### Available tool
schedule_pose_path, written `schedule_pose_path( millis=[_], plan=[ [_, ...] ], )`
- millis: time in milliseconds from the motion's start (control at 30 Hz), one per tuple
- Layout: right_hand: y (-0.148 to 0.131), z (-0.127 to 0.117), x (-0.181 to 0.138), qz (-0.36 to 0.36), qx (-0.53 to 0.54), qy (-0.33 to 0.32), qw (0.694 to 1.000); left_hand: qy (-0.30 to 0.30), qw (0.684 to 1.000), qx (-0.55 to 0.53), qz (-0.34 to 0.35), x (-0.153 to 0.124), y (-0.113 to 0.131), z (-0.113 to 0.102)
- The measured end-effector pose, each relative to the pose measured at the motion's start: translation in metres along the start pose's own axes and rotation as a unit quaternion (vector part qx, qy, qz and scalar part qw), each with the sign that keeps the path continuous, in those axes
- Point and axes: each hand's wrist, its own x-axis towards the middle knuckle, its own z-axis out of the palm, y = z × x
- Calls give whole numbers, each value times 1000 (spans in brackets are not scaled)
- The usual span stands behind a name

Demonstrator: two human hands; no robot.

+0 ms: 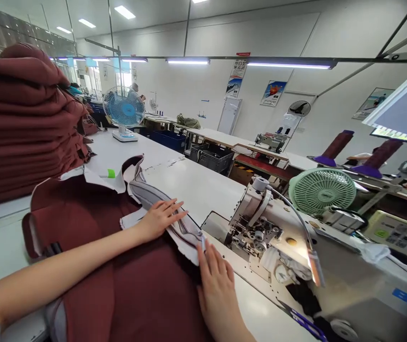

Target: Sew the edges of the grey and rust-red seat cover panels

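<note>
My left hand [160, 219] lies flat on a grey-lined seam strip [150, 198] of a maroon garment [89, 285], its fingers pointing toward the sewing machine. My right hand [216, 280] rests palm down on the maroon cloth by the machine table's edge, just below the strip's pale cut edge. Neither hand grips anything that I can see. The industrial sewing machine [256, 228] stands to the right of my hands, with its needle area close to the cloth. A white collar-like piece [103, 180] lies at the garment's far end.
A tall stack of folded maroon garments [21, 123] rises at the left of the white table [196, 194]. A green fan [321, 190] stands behind the machine, and blue-handled scissors [305, 323] lie at its front. Farther back are a blue fan [123, 108], crates and a person [135, 88].
</note>
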Motion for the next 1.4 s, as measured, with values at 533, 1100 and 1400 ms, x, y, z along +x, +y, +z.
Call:
schedule_pose_path(
  millis=[533, 1100, 1400],
  plan=[
    [-57, 32, 72, 72, 622, -76, 776, -39, 997, -40, 47, 162, 22, -42],
    [-1, 25, 47, -62, -11, -105, 992, -207, 978, 2, -21, 143, 35, 79],
    [13, 30, 36, -153, -89, -111, 978, -185, 981, -53, -13, 89, 50, 48]
  ],
)
